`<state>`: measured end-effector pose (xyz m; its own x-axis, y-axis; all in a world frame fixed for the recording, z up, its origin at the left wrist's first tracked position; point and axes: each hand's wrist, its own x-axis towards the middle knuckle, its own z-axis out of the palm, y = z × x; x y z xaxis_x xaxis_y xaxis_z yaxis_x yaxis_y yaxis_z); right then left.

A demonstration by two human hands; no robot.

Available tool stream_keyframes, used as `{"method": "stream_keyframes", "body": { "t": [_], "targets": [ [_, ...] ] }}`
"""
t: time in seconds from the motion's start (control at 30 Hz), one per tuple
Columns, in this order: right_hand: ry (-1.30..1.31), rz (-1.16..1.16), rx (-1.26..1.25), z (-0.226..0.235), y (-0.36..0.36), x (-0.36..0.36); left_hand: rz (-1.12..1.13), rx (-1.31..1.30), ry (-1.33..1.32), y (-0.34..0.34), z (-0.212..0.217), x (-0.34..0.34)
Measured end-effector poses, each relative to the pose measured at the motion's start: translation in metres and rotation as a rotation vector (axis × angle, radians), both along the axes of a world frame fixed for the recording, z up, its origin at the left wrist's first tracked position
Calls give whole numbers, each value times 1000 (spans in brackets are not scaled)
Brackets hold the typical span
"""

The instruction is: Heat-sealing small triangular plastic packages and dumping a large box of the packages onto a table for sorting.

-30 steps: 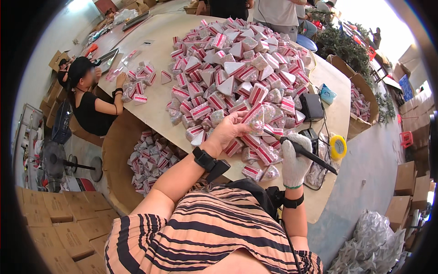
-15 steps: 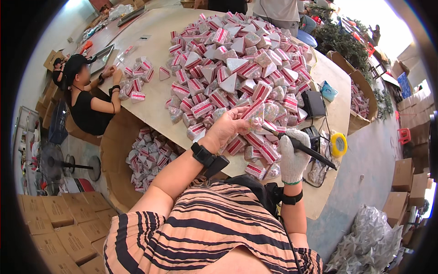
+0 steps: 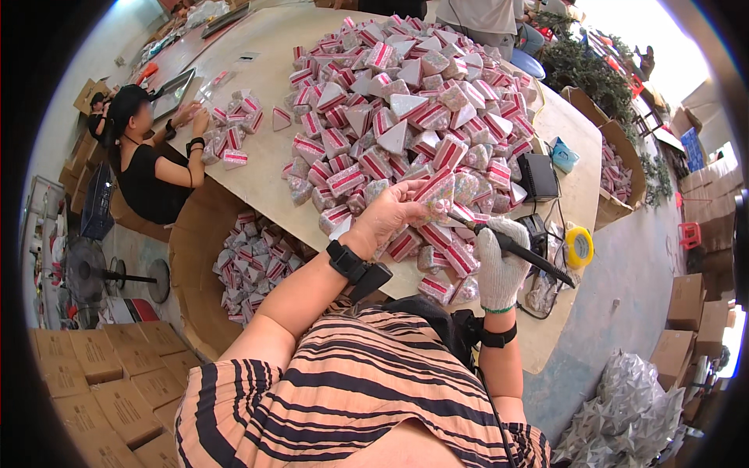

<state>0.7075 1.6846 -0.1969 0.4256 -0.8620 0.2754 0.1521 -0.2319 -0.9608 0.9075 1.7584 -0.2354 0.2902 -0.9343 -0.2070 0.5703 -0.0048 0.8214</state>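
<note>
Striped wedge [image 3: 437, 193] is tilting up between the two hands. Left hand [image 3: 392, 212] is pinching its left side, thumb and fingers nearly together. Gloved right hand [image 3: 502, 267] is gripping a black pen-shaped tool [image 3: 540, 262], fingers curled; tip is pointing at wedge, can't tell if touching. Wedge pile [image 3: 406, 109] is lying beyond both hands on table [image 3: 253, 181]. Yellow tape roll [image 3: 578, 248] is resting right of right hand; black box [image 3: 538, 178] is sitting beyond it.
</note>
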Motion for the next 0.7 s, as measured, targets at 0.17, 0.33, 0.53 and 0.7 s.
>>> {"method": "stream_keyframes", "body": {
  "t": [0.17, 0.33, 0.53, 0.7],
  "targets": [
    [8, 1, 3, 0, 1, -2, 32, 23, -17, 2, 1, -3],
    [39, 3, -59, 2, 1, -6, 40, 133, -157, 6, 16, -9],
    [93, 24, -21, -1, -3, -12, 53, 121, -161, 8, 21, -16],
    [97, 33, -19, -1, -2, -13, 47, 111, -183, 6, 5, -15]
  ]
}}
